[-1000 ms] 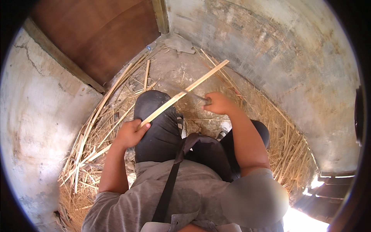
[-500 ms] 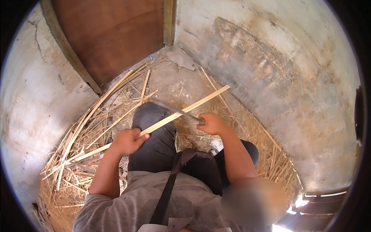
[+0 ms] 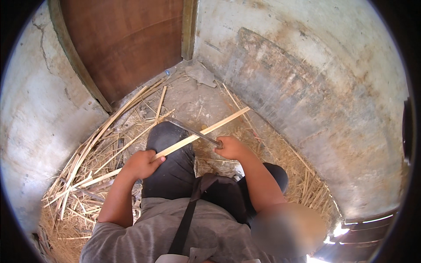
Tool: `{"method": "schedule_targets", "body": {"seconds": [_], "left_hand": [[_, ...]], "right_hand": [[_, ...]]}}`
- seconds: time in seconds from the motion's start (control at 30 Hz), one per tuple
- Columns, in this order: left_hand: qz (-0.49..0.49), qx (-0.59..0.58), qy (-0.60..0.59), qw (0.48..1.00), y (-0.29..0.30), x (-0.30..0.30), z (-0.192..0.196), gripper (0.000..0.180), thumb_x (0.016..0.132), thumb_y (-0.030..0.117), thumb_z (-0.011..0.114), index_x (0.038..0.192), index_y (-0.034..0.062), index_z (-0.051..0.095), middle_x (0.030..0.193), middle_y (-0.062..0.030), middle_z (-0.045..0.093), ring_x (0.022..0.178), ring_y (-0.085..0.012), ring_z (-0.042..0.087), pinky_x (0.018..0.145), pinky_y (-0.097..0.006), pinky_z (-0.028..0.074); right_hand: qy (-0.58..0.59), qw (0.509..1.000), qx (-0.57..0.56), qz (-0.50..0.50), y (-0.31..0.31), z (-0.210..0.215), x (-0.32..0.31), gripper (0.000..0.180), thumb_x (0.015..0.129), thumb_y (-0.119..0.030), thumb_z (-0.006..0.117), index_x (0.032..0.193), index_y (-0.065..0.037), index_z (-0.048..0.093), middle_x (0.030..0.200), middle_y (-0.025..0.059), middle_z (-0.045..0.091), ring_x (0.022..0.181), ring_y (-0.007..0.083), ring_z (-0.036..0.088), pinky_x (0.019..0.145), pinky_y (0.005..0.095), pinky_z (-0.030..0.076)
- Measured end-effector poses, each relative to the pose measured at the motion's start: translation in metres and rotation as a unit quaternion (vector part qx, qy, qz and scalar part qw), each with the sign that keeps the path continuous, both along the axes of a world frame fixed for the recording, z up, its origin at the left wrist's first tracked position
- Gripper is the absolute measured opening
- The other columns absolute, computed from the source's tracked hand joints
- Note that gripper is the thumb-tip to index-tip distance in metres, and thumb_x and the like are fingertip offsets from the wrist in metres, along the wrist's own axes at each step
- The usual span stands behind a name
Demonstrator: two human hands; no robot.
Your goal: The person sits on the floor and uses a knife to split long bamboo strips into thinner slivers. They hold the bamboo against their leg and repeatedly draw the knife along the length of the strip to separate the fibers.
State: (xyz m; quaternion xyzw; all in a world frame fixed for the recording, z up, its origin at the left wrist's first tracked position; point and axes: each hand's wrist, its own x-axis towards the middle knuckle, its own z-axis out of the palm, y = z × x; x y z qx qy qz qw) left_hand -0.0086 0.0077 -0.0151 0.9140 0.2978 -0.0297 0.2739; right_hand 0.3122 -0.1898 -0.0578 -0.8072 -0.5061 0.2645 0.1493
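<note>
Over your lap, your left hand (image 3: 141, 164) grips the wooden strip (image 3: 199, 134) steady across your knee while your right hand (image 3: 231, 148) grips the blade (image 3: 190, 130) laid against it.

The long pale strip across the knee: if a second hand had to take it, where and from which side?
Probably the free far end of the strip, taken from above with fingers across its flat width. The left hand already holds the near end, the right hand lays a dark blade across the middle, and only the far part juts clear.
</note>
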Motion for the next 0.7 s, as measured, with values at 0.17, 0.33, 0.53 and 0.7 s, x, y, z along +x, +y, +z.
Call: {"method": "schedule_targets", "body": {"seconds": [0.17, 0.33, 0.53, 0.7], "left_hand": [[0.003, 0.001, -0.006, 1.0, -0.002, 0.0, -0.001, 0.051, 0.096, 0.049, 0.063, 0.079, 0.0007, 0.061, 0.076, -0.0246, 0.064, 0.076, -0.0449, 0.063, 0.07, -0.05, 0.048], [-0.005, -0.002, 0.025, 1.0, -0.001, 0.005, 0.005, 0.055, 0.096, 0.055, 0.059, 0.083, 0.0027, 0.064, 0.081, -0.0244, 0.067, 0.084, -0.0466, 0.065, 0.076, -0.052, 0.05], [-0.001, -0.006, 0.008, 1.0, -0.002, 0.002, 0.004, 0.054, 0.096, 0.053, 0.061, 0.08, 0.0018, 0.063, 0.079, -0.0245, 0.066, 0.08, -0.0458, 0.064, 0.073, -0.051, 0.049], [0.0, -0.003, 0.008, 1.0, -0.002, 0.001, 0.003, 0.054, 0.096, 0.053, 0.06, 0.081, 0.0017, 0.063, 0.079, -0.0248, 0.066, 0.081, -0.0461, 0.064, 0.074, -0.052, 0.049]], "right_hand": [[-0.006, 0.994, 0.019, -0.106, -0.015, -0.023, 0.037, 0.059, 0.08, -0.042, 0.077, 0.122, -0.001, 0.068, 0.12, 0.0247, 0.068, 0.112, 0.0425, 0.064, 0.097, 0.0452, 0.051], [-0.002, 0.977, 0.048, -0.21, -0.036, -0.04, 0.056, 0.058, 0.081, -0.044, 0.076, 0.122, -0.003, 0.069, 0.123, 0.0232, 0.068, 0.113, 0.0423, 0.064, 0.097, 0.0455, 0.051], [-0.014, 0.998, 0.035, -0.041, -0.011, -0.002, 0.008, 0.052, 0.081, -0.044, 0.076, 0.112, -0.002, 0.071, 0.111, 0.025, 0.069, 0.106, 0.0419, 0.066, 0.092, 0.0471, 0.052], [0.005, 0.998, 0.036, -0.041, -0.005, -0.007, 0.013, 0.051, 0.08, -0.042, 0.078, 0.11, -0.001, 0.07, 0.108, 0.0255, 0.07, 0.103, 0.0418, 0.067, 0.089, 0.0467, 0.052]]}}
